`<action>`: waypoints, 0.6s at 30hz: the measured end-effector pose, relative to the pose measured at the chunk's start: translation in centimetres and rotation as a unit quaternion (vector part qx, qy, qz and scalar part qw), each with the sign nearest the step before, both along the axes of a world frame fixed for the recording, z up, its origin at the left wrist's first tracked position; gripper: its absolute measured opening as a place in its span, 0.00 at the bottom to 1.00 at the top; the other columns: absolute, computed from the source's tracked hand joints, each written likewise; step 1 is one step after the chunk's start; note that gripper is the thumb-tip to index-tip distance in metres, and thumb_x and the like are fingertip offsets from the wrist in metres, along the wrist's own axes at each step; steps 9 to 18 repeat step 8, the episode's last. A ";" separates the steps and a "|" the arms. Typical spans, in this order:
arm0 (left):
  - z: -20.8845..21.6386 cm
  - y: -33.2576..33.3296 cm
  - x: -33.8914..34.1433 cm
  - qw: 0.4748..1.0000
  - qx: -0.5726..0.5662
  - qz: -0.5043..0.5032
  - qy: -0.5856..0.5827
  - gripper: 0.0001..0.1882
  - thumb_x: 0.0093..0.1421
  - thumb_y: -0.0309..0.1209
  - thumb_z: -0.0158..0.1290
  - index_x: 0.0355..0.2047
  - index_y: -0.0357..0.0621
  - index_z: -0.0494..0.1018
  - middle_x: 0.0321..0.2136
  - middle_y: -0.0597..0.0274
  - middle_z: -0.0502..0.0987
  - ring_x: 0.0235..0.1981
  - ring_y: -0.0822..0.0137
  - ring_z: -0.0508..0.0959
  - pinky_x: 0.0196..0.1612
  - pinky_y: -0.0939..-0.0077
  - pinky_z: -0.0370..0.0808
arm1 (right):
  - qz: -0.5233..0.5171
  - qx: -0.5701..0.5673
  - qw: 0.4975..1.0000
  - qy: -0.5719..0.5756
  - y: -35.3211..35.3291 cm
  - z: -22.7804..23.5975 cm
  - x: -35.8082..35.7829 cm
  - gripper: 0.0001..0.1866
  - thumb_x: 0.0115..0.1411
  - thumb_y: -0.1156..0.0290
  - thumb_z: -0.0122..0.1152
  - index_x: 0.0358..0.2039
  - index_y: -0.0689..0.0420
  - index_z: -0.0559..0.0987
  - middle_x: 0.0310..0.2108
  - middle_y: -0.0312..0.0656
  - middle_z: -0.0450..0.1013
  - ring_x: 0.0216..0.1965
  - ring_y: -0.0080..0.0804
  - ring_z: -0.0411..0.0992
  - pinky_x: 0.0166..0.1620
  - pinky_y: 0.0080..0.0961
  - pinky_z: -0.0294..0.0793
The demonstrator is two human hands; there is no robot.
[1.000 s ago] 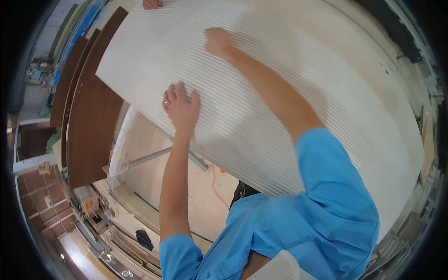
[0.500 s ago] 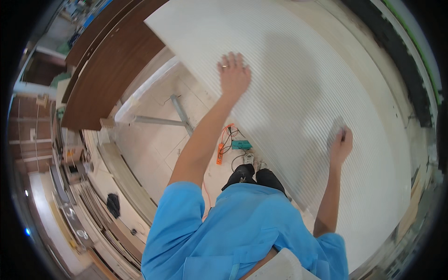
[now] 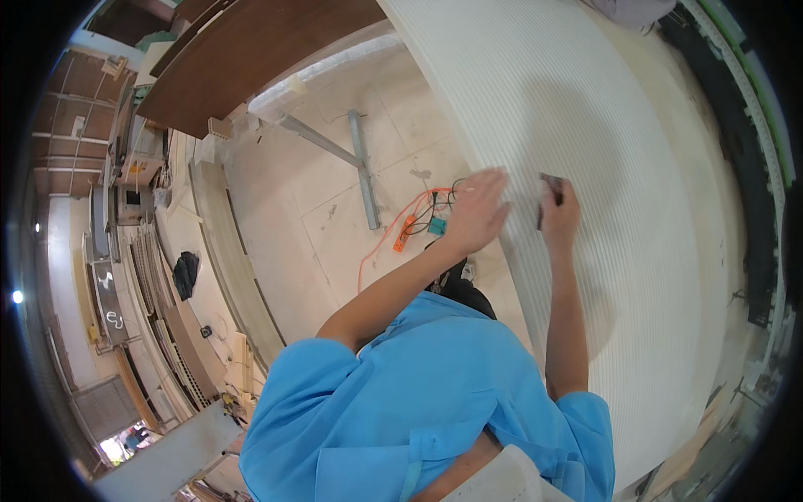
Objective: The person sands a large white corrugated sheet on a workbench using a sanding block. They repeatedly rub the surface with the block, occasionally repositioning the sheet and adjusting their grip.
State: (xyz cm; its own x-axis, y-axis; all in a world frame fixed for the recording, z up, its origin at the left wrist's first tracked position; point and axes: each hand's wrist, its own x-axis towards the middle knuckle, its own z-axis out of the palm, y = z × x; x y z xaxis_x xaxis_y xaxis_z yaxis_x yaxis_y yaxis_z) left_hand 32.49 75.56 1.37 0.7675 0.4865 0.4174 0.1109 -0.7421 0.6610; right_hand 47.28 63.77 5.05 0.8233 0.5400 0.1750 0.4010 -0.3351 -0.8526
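Note:
A long white panel (image 3: 636, 293) with fine parallel ridges stretches away along my right side. At its left edge is my left hand (image 3: 481, 211), blurred by motion, its fingers stretched out and thumb apart, holding nothing. Whether it touches the edge I cannot tell. Over the ridged surface, just right of the left hand, my right hand (image 3: 562, 219) is closed round a small dark flat block (image 3: 551, 181). Its exact kind is partly hidden by the fingers.
Dark brown boards (image 3: 268, 58) lie at the far left. Below them a grey metal leg frame (image 3: 361, 159) stands on the tiled floor, near an orange power strip (image 3: 404, 234) with tangled cables. Stacked strips and boards (image 3: 222, 243) line the left side.
My left hand has come back from the panel's surface to its left edge, nearer my body. My right hand has moved left and away from me with the dark block. The view has turned.

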 end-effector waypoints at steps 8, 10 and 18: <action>-3.4 7.9 -9.6 0.955 -0.182 0.236 0.005 0.31 0.63 0.33 0.60 0.64 0.38 0.66 0.63 0.40 0.69 0.66 0.41 0.67 0.69 0.48 0.62 | 0.130 -0.170 0.957 -0.194 13.8 -2.0 -0.9 0.14 0.64 0.63 0.65 0.44 0.58 0.78 0.40 0.53 0.79 0.43 0.48 0.79 0.47 0.48 0.76; -3.4 7.9 -9.6 0.955 -0.182 0.236 0.005 0.31 0.63 0.33 0.60 0.64 0.38 0.66 0.63 0.40 0.69 0.66 0.41 0.67 0.69 0.48 0.62 | 0.130 -0.170 0.957 -0.194 13.8 -2.0 -0.9 0.14 0.64 0.63 0.65 0.44 0.58 0.78 0.40 0.53 0.79 0.43 0.48 0.79 0.47 0.48 0.76; -3.4 7.9 -9.6 0.955 -0.182 0.236 0.005 0.31 0.63 0.33 0.60 0.64 0.38 0.66 0.63 0.40 0.69 0.66 0.41 0.67 0.69 0.48 0.62 | 0.130 -0.170 0.957 -0.194 13.8 -2.0 -0.9 0.14 0.64 0.63 0.65 0.44 0.58 0.78 0.40 0.53 0.79 0.43 0.48 0.79 0.47 0.48 0.76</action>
